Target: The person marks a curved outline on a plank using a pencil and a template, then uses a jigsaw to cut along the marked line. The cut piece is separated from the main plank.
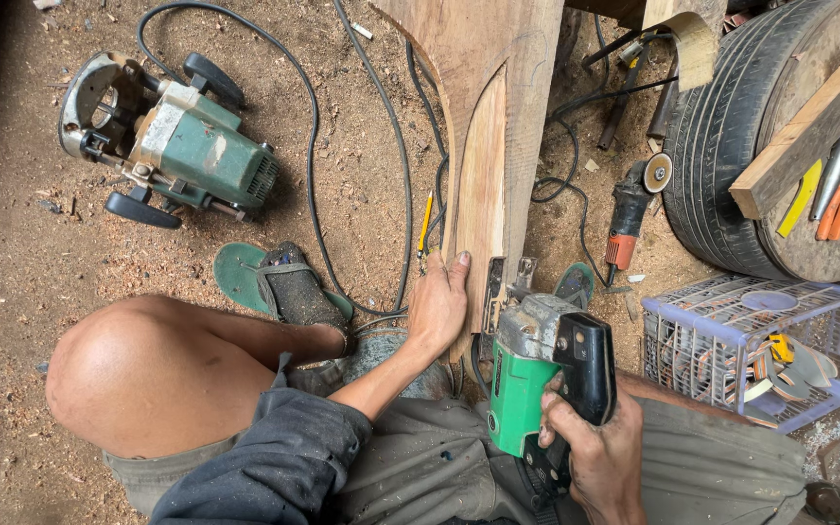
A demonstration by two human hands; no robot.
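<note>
A long curved wooden plank [494, 146] runs from the top of the view down to my lap, its edge freshly cut pale. My left hand [437, 306] lies flat against the plank's left side, fingers together, thumb up along the wood. My right hand [597, 457] grips the black handle of a green and grey electric planer [535, 374], whose metal nose rests on the plank's lower right edge. I sit on the sawdust floor with my bare left knee [138, 374] raised.
A green router [172, 136] lies on the sawdust at upper left, its black cord [315, 185] looping across. A green sandal [279, 282] lies beside my knee. An angle grinder [631, 209], a tyre [731, 136] and a plastic crate [751, 345] of discs stand at right.
</note>
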